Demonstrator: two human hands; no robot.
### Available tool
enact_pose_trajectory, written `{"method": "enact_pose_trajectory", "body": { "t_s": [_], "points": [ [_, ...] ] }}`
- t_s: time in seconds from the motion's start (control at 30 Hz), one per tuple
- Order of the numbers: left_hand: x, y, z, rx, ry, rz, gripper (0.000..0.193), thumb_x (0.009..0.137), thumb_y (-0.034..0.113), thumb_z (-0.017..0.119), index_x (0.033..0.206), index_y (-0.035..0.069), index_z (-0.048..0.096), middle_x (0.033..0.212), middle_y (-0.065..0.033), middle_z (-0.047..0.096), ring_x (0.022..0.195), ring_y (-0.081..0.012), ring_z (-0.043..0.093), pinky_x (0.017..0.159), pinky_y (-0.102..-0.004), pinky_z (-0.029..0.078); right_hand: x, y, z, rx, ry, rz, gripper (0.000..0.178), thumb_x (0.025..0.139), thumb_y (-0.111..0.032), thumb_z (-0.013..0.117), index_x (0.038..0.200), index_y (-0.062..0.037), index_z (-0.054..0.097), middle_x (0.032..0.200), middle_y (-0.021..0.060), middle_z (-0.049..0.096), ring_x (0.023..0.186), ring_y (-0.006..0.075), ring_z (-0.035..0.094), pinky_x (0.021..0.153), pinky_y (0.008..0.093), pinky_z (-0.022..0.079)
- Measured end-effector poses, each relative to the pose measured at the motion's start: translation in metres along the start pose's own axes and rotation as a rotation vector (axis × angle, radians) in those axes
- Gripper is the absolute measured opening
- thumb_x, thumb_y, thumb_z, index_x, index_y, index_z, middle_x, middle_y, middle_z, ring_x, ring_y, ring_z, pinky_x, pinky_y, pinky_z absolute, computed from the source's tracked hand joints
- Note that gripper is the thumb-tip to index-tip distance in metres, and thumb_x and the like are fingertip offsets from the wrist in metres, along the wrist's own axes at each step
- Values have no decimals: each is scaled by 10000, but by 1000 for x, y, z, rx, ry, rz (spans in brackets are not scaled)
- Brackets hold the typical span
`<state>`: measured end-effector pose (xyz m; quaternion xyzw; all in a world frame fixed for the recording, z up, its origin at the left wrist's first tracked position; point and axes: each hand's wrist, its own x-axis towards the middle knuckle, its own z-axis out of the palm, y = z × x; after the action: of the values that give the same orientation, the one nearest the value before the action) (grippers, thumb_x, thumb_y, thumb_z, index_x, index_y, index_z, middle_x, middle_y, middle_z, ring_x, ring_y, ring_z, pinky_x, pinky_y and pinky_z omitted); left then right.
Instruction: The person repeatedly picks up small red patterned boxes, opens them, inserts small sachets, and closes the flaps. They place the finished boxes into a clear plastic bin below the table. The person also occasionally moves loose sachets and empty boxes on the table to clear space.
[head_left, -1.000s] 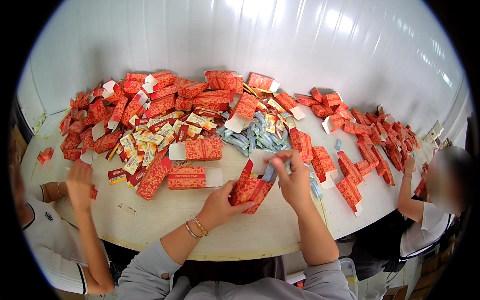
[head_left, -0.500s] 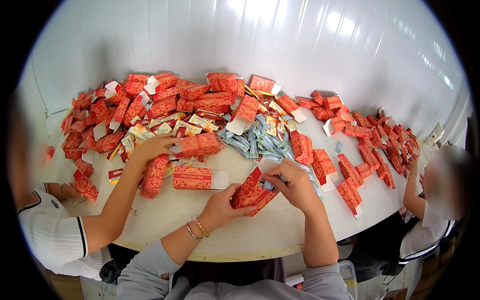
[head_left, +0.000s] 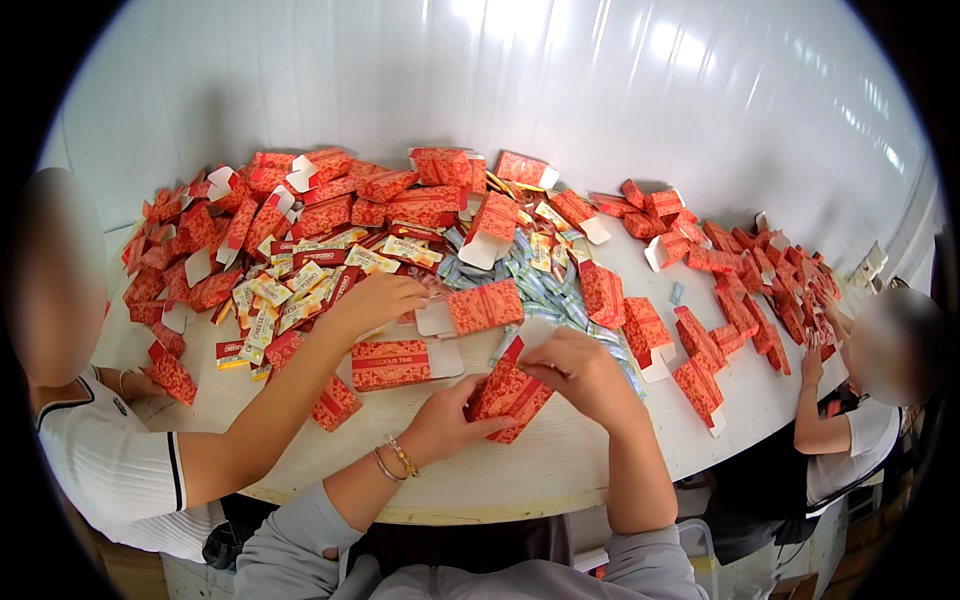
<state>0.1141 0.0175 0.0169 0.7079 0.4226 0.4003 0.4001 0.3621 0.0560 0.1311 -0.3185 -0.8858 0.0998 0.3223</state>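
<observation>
My left hand [head_left: 447, 422] is closed round a red patterned carton [head_left: 510, 402], tilted above the near edge of the table. The carton's white top flap stands up at its far end. My right hand [head_left: 585, 370] is at that open end, fingers bent and pinched together; whatever they grip is hidden. Just beyond lies a heap of blue-green stick sachets [head_left: 535, 285]. Left of my hands, another red carton [head_left: 390, 364] lies flat with its white flap out. Behind it is a red carton [head_left: 485, 306] beside a co-worker's hand [head_left: 375, 300].
Several red cartons [head_left: 425, 205] are piled along the wall side, with yellow and red snack sachets [head_left: 290, 295] in front. More cartons [head_left: 740, 300] spread to the right, where another person's hand [head_left: 812, 362] works. The curved table edge [head_left: 440, 512] is close to me.
The blue sachet at my right fingers no longer shows, and those fingers have shifted slightly left over the opening. The left co-worker's hand moved right; a carton now lies near it.
</observation>
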Motion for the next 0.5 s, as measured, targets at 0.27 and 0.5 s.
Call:
{"method": "enact_pose_trajectory", "body": {
  "t_s": [0.27,0.5],
  "points": [
    [-3,8,1,0,-79,-66,822,890,502,923,1454,-12,615,1145,-201,784,1013,-265,789,902,-387,622,1,1,28,376,736,295,177,981,-77,852,1037,-13,697,951,79,786,809,175,753,735,298,595],
    [-3,8,2,-50,-79,-34,810,904,475,921,1461,-15,595,1158,-187,779,1038,-242,781,925,-379,617,8,-3,31,88,338,-54,300,952,-96,863,1160,-26,657,1222,156,713,1066,333,733,852,378,600]
  ]
}}
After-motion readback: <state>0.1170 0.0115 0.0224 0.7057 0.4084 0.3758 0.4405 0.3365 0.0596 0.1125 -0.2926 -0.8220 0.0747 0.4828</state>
